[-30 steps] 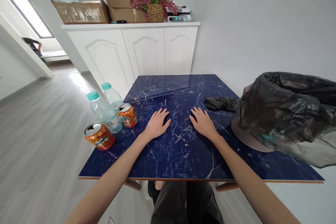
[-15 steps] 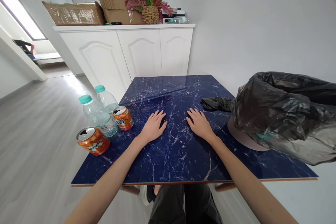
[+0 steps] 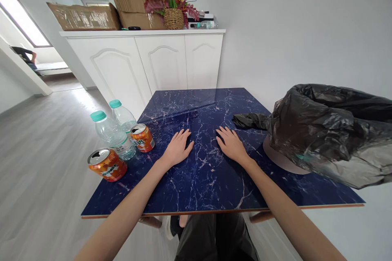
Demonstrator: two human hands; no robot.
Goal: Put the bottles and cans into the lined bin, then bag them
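Note:
My left hand lies flat, palm down, on the dark blue marbled table, holding nothing. My right hand rests the same way, fingers spread. Left of my left hand stand two orange soda cans, the farther can and the nearer can, both with opened tops. Behind them are two clear bottles with teal caps, a front bottle and a back bottle. To the right of my right hand, a black plastic bag covers a greyish bin, its lower part showing.
A twisted end of black plastic reaches onto the table from the bag. Beyond the table stands a white cabinet bearing cardboard boxes, a flower basket and a lying bottle. Part of a person shows far left.
The view has shifted very slightly, moving the scene a little to the left. Both hands stay flat on the table, and the cans, bottles and bag have not moved.

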